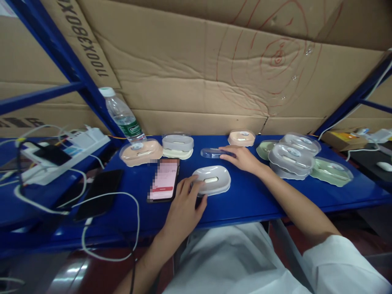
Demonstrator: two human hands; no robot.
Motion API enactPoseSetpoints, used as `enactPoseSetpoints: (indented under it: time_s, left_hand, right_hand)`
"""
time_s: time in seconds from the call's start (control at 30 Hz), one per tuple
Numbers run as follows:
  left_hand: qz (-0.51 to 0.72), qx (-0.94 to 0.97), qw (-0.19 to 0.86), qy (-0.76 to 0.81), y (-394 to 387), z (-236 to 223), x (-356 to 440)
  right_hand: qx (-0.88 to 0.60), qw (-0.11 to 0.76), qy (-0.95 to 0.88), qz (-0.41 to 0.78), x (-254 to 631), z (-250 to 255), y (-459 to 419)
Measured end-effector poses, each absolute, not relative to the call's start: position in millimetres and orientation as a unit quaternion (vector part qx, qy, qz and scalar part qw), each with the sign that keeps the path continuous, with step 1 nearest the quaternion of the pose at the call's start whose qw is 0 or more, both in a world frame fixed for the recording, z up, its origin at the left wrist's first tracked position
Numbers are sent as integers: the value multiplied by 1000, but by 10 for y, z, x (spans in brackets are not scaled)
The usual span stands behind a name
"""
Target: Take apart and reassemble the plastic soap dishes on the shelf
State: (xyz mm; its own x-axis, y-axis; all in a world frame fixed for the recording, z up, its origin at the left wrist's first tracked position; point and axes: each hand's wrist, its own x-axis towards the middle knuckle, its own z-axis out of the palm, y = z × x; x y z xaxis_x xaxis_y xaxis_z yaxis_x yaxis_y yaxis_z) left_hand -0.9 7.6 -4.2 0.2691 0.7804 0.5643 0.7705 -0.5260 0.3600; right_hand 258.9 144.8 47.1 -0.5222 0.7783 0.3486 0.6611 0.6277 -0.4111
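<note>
A grey oval soap dish (217, 185) with a white strip in its middle lies uncovered on the blue table in front of me. My left hand (186, 202) grips its left edge, fingers over the rim and thumb at the near side. Farther back, my right hand (240, 157) pinches the right end of a clear plastic cover (210, 153), low at the tabletop. Left of the soap dish, a lit phone (164, 181) lies close to my left hand.
Covered peach dishes (141, 152) (241, 138) and a grey-and-white stack (178, 145) stand along the back. Grey (290, 157) and green (332, 172) covered dishes are at right. A water bottle (124, 116), power strip (65, 155), cables and a black phone (99, 194) occupy the left.
</note>
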Motion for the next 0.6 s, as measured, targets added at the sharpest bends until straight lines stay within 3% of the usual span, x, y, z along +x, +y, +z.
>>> enactPoseSetpoints:
  time_s: [0.13,0.27,0.6]
  left_hand:
    - [388,774,65,497,71,-38,-6]
    - [398,762,81,504,55,-26,-1]
    - [409,771,31,487,71,-80,-14]
  right_hand:
    - [-420,321,-837,138,2517,525,911]
    - [-436,347,-826,79,2467,299,469]
    - [-395,292,-870,34,2552,26,339]
